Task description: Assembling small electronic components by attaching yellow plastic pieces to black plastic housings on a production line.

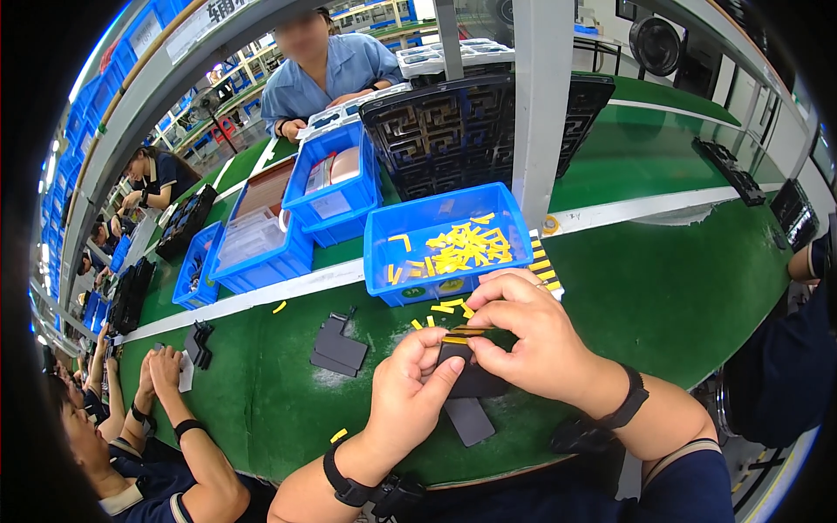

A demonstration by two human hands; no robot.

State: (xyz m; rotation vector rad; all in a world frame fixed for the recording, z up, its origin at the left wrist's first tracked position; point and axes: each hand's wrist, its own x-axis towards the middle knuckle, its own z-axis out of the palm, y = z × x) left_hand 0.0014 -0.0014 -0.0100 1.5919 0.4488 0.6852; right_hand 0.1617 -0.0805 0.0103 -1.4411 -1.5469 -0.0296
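My left hand (408, 383) is closed on a dark grey flat piece (475, 380), with the thumb along its front. A yellow strip (455, 340) lies across the piece's upper edge. Just above it, a thin dark-and-yellow strip (472, 330) runs between the fingertips of both hands. My right hand (536, 336) pinches at this strip, its thumb resting by the piece's top corner. Under the hands, another dark grey flat piece (471, 422) lies on the green table. Small yellow strips (447, 306) are scattered just beyond my fingers.
Ahead stands a blue bin (380, 261) of yellow pieces (471, 248). Dark flat pieces (338, 350) lie left on the green table (279, 383). More blue bins (261, 277), black trays (445, 135) and a metal post (539, 113) stand beyond. Co-workers sit left and across.
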